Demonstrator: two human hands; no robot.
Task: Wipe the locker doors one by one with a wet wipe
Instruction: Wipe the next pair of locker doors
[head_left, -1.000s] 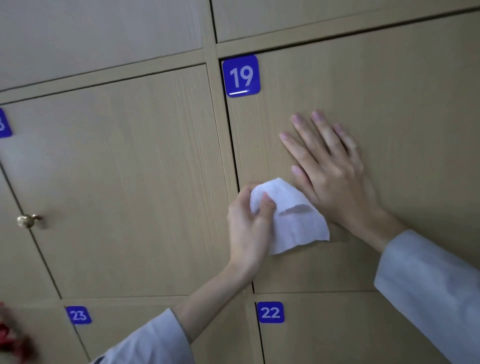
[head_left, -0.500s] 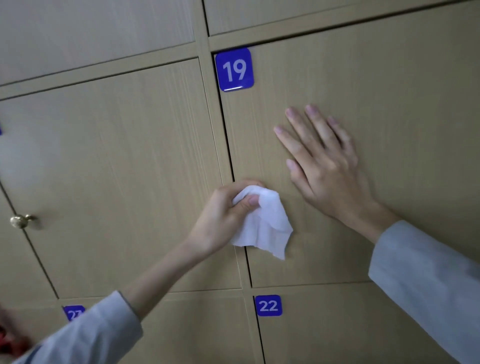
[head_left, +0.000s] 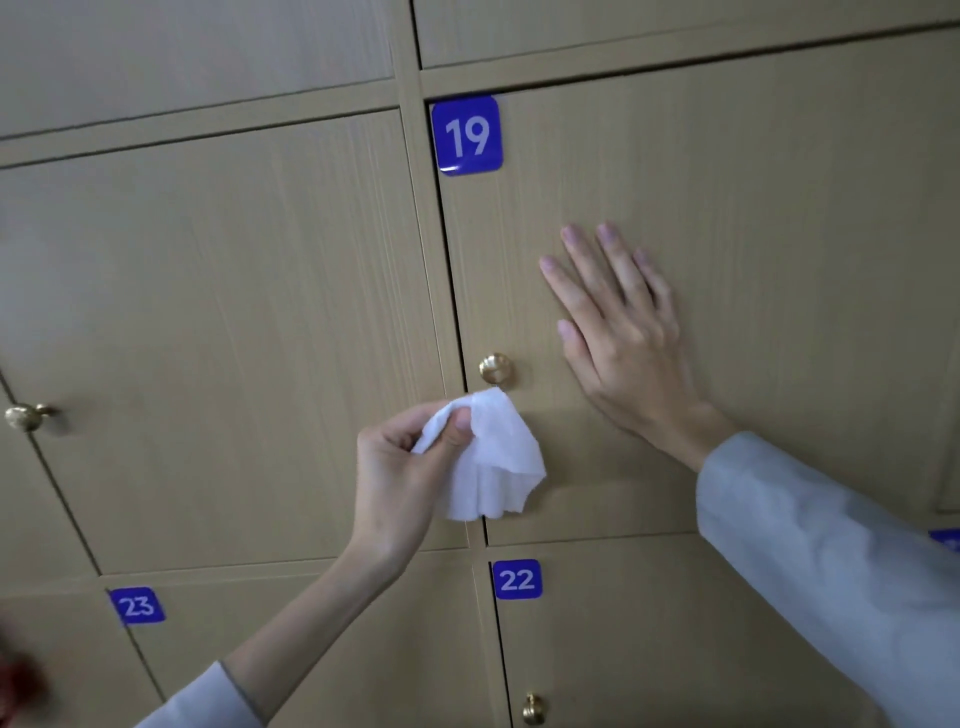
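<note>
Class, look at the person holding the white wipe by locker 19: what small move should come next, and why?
Probably bring the left hand up and right to press the crumpled white wet wipe onto the tan wooden door numbered 19, perhaps at its small brass knob. The wipe hangs just below the knob, pinched, while the right hand lies flat on that door.

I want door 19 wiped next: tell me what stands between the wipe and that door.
On door 19, the right hand lies flat mid-panel, and the brass knob sits just above the wipe that the left hand pinches. Nothing else visible blocks it.
</note>
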